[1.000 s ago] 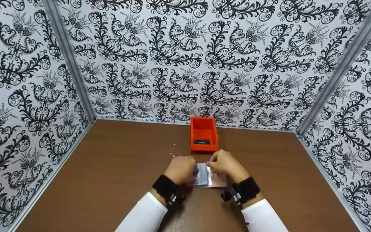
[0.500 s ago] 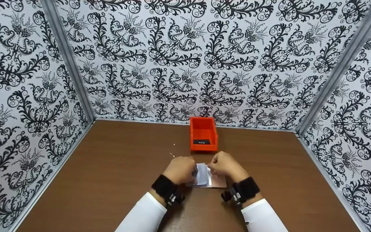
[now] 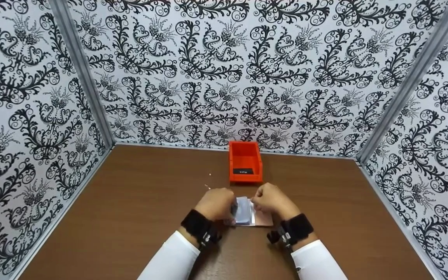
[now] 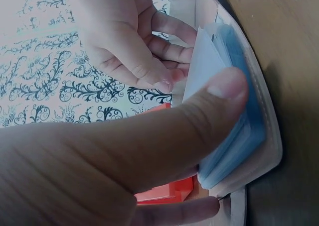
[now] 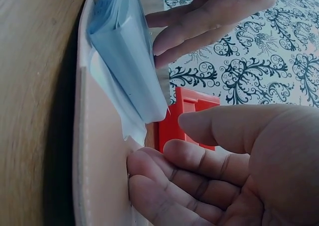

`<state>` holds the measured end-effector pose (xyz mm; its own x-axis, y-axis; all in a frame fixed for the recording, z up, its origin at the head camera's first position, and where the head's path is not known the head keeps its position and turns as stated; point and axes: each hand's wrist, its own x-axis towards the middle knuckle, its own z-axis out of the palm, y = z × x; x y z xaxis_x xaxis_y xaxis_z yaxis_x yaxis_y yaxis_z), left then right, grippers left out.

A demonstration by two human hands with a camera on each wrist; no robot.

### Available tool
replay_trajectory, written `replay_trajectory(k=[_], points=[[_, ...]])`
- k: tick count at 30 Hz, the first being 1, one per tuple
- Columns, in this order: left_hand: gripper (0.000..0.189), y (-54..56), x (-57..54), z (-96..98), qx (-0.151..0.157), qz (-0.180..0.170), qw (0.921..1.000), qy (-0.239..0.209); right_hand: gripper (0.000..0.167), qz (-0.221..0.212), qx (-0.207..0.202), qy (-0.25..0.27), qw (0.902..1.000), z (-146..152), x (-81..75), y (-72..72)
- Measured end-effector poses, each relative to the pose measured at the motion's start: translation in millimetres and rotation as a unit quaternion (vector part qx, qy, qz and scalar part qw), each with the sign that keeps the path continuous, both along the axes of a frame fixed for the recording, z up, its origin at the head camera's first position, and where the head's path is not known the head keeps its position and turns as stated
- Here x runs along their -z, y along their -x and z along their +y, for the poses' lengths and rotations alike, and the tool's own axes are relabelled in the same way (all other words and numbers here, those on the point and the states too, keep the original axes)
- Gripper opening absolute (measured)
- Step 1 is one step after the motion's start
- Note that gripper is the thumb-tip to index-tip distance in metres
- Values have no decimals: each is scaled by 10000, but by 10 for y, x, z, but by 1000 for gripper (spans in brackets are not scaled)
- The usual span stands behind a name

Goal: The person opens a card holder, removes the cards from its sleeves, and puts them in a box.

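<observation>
Card-holder sleeves [image 3: 243,212] barely moved, little progress: my left hand [image 3: 215,204] grips them, my relaxed right hand [image 3: 273,200] touches the cover [image 3: 263,219].

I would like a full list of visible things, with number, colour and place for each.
Card holder: 1, tan, open, near the table's middle
Plastic pockets: stack, uncountable here, clear bluish, on holder's left half
Table: 1, brown, foreground
Bin: 1, orange-red, behind holder
Label: 1, black, at bin's front
Scraps: few, whitish, left of bin
Wall panels: 3, white with black scrollwork, back and sides
Posts: 2, grey, back corners
Sleeves: 2, white, forearms
Wrist straps: 2, black, one per wrist
Left hand: 1, bare, thumb on pockets
Right hand: 1, bare, over holder's right half
</observation>
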<state>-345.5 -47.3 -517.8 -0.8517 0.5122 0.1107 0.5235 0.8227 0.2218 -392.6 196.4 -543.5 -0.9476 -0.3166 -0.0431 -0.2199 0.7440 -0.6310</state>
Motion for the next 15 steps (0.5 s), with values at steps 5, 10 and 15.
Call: replay_trajectory(k=[5,10,15], points=[[33,13,4,-11,-25,-79,9999,-60,22,-284,369,-158,9988,-83,-142,-131],[35,38,17,-24,21,-3,9999,-103,20,-116,324,-231,9991,-94,-170,-154],[36,54,37,-28,136,182,9997,-114,18,175,185,-298,9992,-89,-151,-139]])
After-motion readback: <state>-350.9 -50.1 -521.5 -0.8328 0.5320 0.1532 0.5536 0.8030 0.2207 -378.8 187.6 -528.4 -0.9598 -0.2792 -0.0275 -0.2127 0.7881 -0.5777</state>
